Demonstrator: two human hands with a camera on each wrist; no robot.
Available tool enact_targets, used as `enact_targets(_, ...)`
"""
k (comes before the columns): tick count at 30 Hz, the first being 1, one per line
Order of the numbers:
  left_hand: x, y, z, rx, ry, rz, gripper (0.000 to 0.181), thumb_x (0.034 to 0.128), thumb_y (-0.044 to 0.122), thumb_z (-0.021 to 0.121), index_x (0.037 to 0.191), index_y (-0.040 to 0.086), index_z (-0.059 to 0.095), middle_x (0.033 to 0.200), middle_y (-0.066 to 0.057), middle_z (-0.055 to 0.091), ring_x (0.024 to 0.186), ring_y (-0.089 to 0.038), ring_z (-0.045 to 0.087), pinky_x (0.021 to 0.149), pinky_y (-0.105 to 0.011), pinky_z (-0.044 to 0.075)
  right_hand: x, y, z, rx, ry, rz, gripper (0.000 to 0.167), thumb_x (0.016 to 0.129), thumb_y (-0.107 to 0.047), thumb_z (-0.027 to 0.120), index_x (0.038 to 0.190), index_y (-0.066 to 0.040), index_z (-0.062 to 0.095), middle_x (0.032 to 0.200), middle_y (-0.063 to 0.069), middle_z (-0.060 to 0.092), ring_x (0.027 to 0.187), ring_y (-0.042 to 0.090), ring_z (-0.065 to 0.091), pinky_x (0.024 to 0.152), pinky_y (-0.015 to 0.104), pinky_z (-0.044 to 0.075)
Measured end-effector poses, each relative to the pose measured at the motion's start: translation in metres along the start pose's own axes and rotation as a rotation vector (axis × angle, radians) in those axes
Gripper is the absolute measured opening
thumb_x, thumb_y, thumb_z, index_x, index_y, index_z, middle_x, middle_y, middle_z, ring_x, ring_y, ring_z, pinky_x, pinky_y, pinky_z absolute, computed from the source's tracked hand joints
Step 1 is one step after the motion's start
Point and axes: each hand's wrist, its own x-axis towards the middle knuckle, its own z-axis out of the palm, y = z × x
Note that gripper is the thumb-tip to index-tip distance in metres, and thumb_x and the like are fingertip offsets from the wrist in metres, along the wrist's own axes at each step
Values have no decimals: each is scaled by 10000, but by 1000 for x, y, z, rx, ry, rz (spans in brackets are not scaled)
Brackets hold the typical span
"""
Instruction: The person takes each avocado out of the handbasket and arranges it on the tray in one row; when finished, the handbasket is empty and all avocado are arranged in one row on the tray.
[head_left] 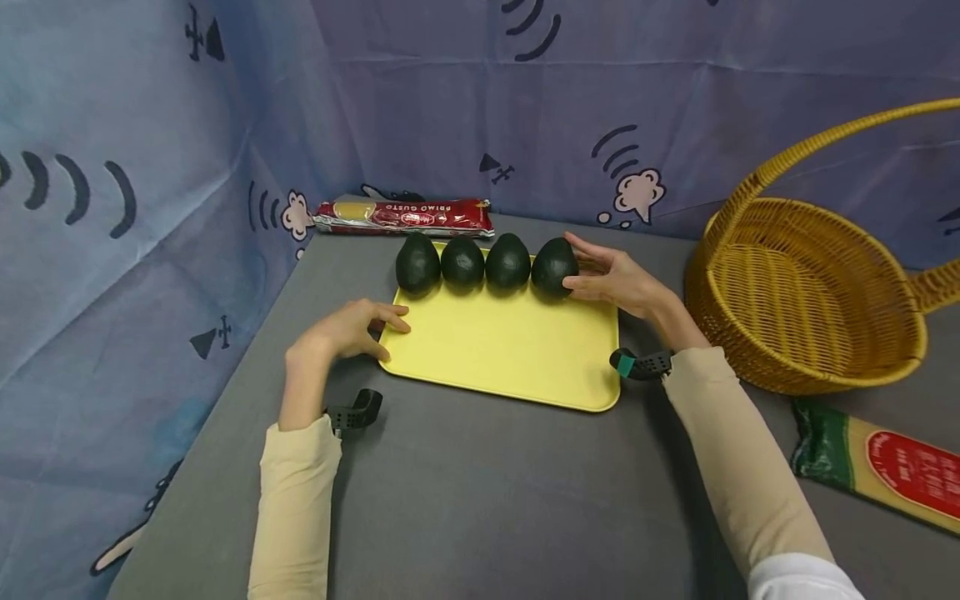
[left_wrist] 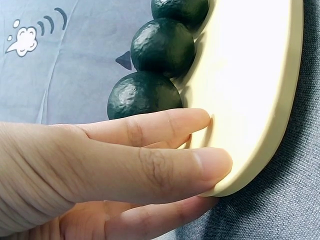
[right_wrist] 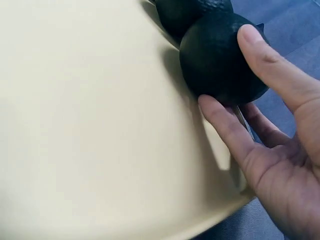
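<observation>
Dark green avocados stand in a row along the far edge of a yellow tray (head_left: pixel 502 342). At the row's right end, my right hand (head_left: pixel 617 279) holds the last avocado (head_left: pixel 555 267) between thumb and fingers. The right wrist view shows this avocado (right_wrist: pixel 220 60) touching its neighbour. My left hand (head_left: pixel 348 331) grips the tray's left end near the front corner. In the left wrist view the thumb (left_wrist: pixel 215 165) lies on the tray's rim, and one finger passes below the edge. The leftmost avocado (head_left: pixel 417 265) is just beyond the left fingers.
A red pasta packet (head_left: pixel 405 217) lies behind the tray against the patterned cloth (head_left: pixel 480 108). To the right stands a wicker basket (head_left: pixel 813 367) with a tall handle. A green and tan packet (head_left: pixel 885 462) lies in front of it on the grey table (head_left: pixel 495 483).
</observation>
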Motion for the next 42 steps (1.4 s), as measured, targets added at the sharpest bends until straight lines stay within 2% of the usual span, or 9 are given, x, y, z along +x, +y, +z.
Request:
enact_targets(6, -1, -2, 1, 0, -3, 9, 454, 794, -40, 730, 1237, 0, 640, 1447, -157, 446, 1331, -366, 385, 1069, -480, 340, 0, -2, -2, 8, -11, 25, 814, 910, 49, 594, 1547, -230, 169, 1580, 146, 130, 1387, 336, 292, 871, 280, 522)
enact_targets(12, -8, 3, -5, 2, 29, 48, 440, 857, 19, 683, 1288, 9, 597, 1441, -213, 424, 1274, -401, 448, 1032, -506, 373, -3, -3, -6, 0, -28, -9, 833, 911, 71, 579, 1553, -225, 137, 1583, 149, 126, 1398, 353, 275, 858, 272, 527)
enact_targets(19, -19, 5, -13, -29, 138, 81, 457, 906, 59, 640, 1347, -2, 537, 1445, -180, 440, 1222, -409, 495, 995, -523, 407, -6, -9, -8, -23, -17, 5, 847, 898, 80, 592, 1550, -241, 157, 1580, 147, 156, 1369, 367, 327, 877, 294, 521)
enact_targets(25, -15, 5, -14, -40, 268, 132, 470, 957, 119, 590, 1406, 33, 479, 1475, -148, 412, 1290, -366, 441, 1043, -527, 363, -11, -11, -5, -135, 33, -19, 810, 897, 1, 640, 1547, -176, 190, 1550, 181, 224, 1372, 369, 327, 867, 279, 523)
enact_targets(28, -13, 5, -14, -42, 294, 145, 478, 964, 159, 586, 1417, 60, 472, 1483, -136, 403, 1310, -341, 424, 1055, -529, 347, -10, -10, 0, -158, 45, -39, 774, 897, -1, 641, 1537, -157, 235, 1532, 197, 250, 1365, 378, 335, 862, 277, 526)
enact_targets(32, -12, 1, -13, -29, 254, 126, 509, 903, 94, 665, 1385, 45, 510, 1451, -156, 440, 1276, -369, 454, 1029, -525, 381, -4, -10, 6, -165, 51, -56, 737, 899, 2, 637, 1524, -165, 285, 1521, 200, 272, 1336, 383, 377, 842, 275, 534)
enact_targets(37, -11, -4, -9, 5, 136, 19, 555, 753, 0, 787, 1279, 52, 615, 1350, -160, 541, 1198, -369, 520, 979, -485, 437, -2, -9, 7, -142, 47, -54, 736, 898, 27, 625, 1523, -164, 286, 1524, 199, 271, 1320, 383, 397, 845, 286, 535)
enact_targets(40, -8, -4, -6, 13, 82, -23, 555, 740, 6, 800, 1264, 85, 635, 1317, -154, 561, 1174, -339, 530, 981, -469, 431, -4, -8, 5, -135, 46, -44, 741, 903, 34, 614, 1528, -168, 273, 1530, 198, 258, 1275, 379, 456, 855, 314, 533)
enact_targets(42, -6, -4, -5, 12, 57, -29, 556, 740, 9, 802, 1265, 91, 637, 1294, -153, 575, 1157, -322, 539, 974, -460, 433, -5, -8, 5, -127, 48, -35, 743, 904, 37, 611, 1529, -174, 269, 1532, 196, 250, 1234, 344, 505, 858, 331, 531)
